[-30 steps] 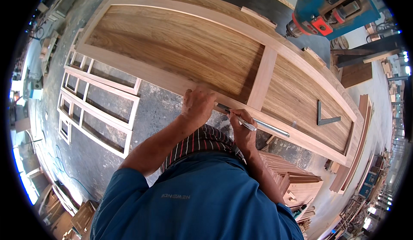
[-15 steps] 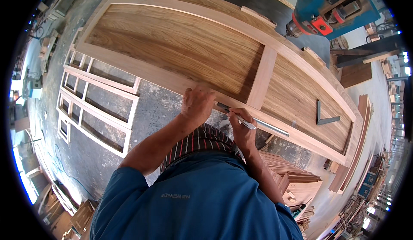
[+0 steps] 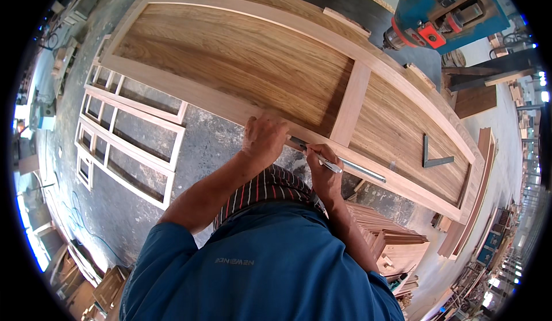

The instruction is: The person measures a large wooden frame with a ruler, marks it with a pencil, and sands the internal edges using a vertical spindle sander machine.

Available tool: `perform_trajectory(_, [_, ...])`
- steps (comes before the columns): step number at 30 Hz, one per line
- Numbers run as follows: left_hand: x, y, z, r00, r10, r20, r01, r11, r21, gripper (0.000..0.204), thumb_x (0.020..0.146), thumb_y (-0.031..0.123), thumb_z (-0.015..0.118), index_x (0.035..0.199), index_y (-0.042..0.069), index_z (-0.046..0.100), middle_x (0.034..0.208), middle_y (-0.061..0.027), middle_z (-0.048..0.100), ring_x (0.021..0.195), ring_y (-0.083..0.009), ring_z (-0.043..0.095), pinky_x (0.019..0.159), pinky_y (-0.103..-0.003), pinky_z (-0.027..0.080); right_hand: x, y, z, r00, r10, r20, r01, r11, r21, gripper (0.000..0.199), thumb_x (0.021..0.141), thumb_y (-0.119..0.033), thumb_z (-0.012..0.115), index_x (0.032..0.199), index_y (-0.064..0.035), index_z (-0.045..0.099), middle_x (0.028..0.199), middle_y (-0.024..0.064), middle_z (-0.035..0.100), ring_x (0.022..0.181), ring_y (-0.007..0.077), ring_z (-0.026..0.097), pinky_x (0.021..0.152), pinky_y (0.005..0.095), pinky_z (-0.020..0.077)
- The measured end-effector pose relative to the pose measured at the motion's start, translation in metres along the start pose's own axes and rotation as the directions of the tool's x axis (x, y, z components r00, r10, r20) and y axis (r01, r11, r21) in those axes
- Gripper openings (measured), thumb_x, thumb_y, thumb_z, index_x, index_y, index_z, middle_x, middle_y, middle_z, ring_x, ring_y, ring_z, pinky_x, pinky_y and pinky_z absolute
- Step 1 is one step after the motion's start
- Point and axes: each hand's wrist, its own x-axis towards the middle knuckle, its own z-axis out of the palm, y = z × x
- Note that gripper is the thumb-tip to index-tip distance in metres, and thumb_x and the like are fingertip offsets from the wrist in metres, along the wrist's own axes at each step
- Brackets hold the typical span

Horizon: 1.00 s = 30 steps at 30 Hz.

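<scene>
A large wooden door panel (image 3: 241,62) with a pale frame lies across in front of me. My left hand (image 3: 264,140) rests at its near rail with fingers curled in; what they grip is hidden. Beside those fingers a short dark piece (image 3: 298,143) sits at the rail's near edge. My right hand (image 3: 322,163) is closed round a silver pen (image 3: 331,165), its tip toward the dark piece. Just right of that hand, a straight metal bar (image 3: 365,171) lies along the rail. A dark try square (image 3: 432,155) lies on the right-hand panel.
Pale window-like frames (image 3: 132,137) lie on the floor at left. A blue drilling machine (image 3: 460,16) stands beyond the door at the far right. Stacked wooden pieces (image 3: 397,235) are by my right arm. Long boards (image 3: 471,206) lie past the door's right end.
</scene>
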Motion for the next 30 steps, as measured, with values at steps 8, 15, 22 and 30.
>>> perform_trajectory(8, [-0.001, -0.002, 0.003, 0.999, 0.032, -0.042, -0.032, 0.999, 0.014, 0.012, 0.084, 0.02, 0.078, 0.091, 0.011, 0.075, 0.093, -0.0074, 0.074, 0.103, -0.0289, 0.067, 0.084, -0.048, 0.051, 0.0, 0.003, 0.001, 1.0, -0.016, 0.007, 0.017, 1.0, -0.006, 0.011, 0.091, -0.007, 0.071, 0.101, -0.0022, 0.073, 0.092, 0.017, 0.075, 0.088, 0.03, 0.076, 0.079, 0.0351, 0.0569])
perform_trajectory(15, [0.001, -0.001, 0.001, 1.0, 0.024, -0.009, -0.024, 1.0, 0.007, 0.016, 0.083, 0.019, 0.08, 0.096, 0.011, 0.076, 0.1, -0.0071, 0.076, 0.104, -0.0302, 0.067, 0.088, -0.048, 0.053, 0.0, 0.008, 0.002, 1.0, -0.016, 0.0, 0.016, 1.0, 0.013, 0.01, 0.092, -0.006, 0.07, 0.1, -0.0019, 0.073, 0.091, 0.0171, 0.075, 0.088, 0.0308, 0.076, 0.079, 0.036, 0.0568])
perform_trajectory(22, [0.0, -0.001, 0.003, 0.999, 0.009, -0.035, -0.01, 1.0, -0.024, 0.016, 0.084, 0.02, 0.078, 0.097, 0.011, 0.076, 0.102, -0.0068, 0.075, 0.105, -0.0301, 0.067, 0.089, -0.048, 0.052, 0.001, 0.008, -0.002, 1.0, -0.013, 0.015, 0.012, 0.998, 0.054, 0.01, 0.093, -0.005, 0.069, 0.102, -0.0012, 0.072, 0.094, 0.0154, 0.075, 0.09, 0.0261, 0.075, 0.081, 0.034, 0.0561])
perform_trajectory(30, [0.0, -0.007, 0.007, 0.996, 0.056, -0.065, -0.059, 0.998, -0.035, 0.016, 0.087, 0.025, 0.074, 0.094, 0.01, 0.076, 0.096, -0.0085, 0.072, 0.103, -0.031, 0.067, 0.086, -0.049, 0.052, -0.009, 0.032, -0.059, 0.96, -0.011, -0.278, 0.046, 0.992, 0.116, 0.016, 0.104, -0.005, 0.062, 0.114, 0.0015, 0.072, 0.098, 0.0109, 0.072, 0.093, 0.0165, 0.067, 0.085, 0.0303, 0.0537])
